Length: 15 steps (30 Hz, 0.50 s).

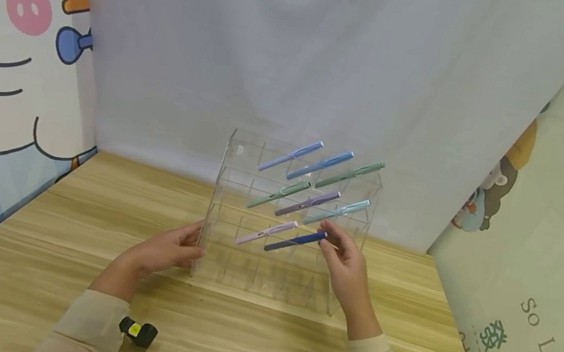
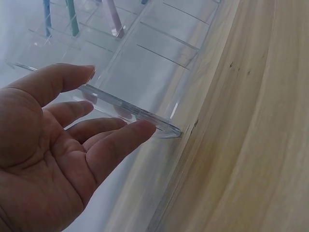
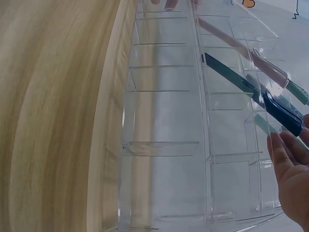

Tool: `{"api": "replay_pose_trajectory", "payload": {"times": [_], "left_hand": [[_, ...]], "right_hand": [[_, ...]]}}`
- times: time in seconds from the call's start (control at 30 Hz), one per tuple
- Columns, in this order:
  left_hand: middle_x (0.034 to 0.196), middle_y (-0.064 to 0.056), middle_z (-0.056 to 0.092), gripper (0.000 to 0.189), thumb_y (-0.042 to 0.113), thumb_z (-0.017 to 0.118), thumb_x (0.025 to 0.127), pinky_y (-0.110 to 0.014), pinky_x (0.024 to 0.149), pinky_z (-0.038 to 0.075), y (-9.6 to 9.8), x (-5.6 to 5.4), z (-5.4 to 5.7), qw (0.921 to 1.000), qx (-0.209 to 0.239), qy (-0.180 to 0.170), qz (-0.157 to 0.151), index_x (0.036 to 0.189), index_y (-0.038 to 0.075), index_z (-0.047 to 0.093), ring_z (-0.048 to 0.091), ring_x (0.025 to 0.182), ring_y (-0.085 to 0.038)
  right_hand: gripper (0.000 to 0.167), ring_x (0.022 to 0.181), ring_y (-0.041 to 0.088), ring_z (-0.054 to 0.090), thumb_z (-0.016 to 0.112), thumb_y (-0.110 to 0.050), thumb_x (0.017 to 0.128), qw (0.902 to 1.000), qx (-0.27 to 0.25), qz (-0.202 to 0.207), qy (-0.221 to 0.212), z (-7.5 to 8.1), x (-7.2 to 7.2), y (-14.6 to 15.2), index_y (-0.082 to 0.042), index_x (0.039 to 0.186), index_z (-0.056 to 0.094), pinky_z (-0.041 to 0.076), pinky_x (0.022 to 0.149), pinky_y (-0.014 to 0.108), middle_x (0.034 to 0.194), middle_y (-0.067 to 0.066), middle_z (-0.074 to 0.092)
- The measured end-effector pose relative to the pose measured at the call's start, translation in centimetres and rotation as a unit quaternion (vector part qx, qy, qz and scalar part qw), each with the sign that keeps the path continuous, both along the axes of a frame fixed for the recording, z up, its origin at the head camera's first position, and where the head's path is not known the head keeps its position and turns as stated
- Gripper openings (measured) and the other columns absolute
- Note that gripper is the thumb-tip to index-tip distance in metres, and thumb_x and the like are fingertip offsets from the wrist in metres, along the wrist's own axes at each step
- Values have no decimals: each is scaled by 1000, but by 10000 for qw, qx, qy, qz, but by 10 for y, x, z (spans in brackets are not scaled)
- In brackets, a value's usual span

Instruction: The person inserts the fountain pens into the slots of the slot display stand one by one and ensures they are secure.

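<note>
A clear acrylic pen rack [image 1: 246,271] with stepped, divided tiers stands on the table. My left hand [image 1: 166,253] grips its left side panel, thumb and fingers on opposite faces in the left wrist view. With thumb and fingertips, my right hand [image 1: 350,271] pinches the clip end of a dark blue pen [image 1: 296,241], which slants across the lower tier. Left of that pen lies a pale pink pen [image 1: 266,232]. The middle tier carries a green pen [image 1: 278,194], a purple pen [image 1: 307,203] and a light blue pen [image 1: 337,211].
Higher up sit a lavender pen [image 1: 290,156], a blue pen [image 1: 320,165] and another green pen [image 1: 350,174]. Behind the wooden table [image 1: 213,342] hangs a pale curtain [image 1: 333,56]. Cartoon-printed panels flank both sides. A black wrist camera [image 1: 138,332] sits at the left cuff.
</note>
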<state>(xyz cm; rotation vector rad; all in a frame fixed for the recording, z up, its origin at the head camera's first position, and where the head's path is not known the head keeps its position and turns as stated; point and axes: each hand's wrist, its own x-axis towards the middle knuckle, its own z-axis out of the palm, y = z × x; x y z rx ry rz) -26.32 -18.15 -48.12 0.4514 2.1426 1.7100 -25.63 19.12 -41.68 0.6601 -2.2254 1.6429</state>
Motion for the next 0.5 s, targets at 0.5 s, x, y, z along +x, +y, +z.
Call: {"api": "replay_pose_trajectory", "payload": {"times": [0.5], "left_hand": [[165, -14, -4, 90, 62, 47, 96, -70, 113, 13, -2, 29, 43, 9871, -918, 696, 1111, 157, 30, -11, 4, 149, -46]], "right_hand": [[51, 140, 31, 41, 52, -9, 102, 9988, 433, 30, -242, -11, 13, -4, 1, 149, 35, 40, 110, 41, 151, 21, 41]]}}
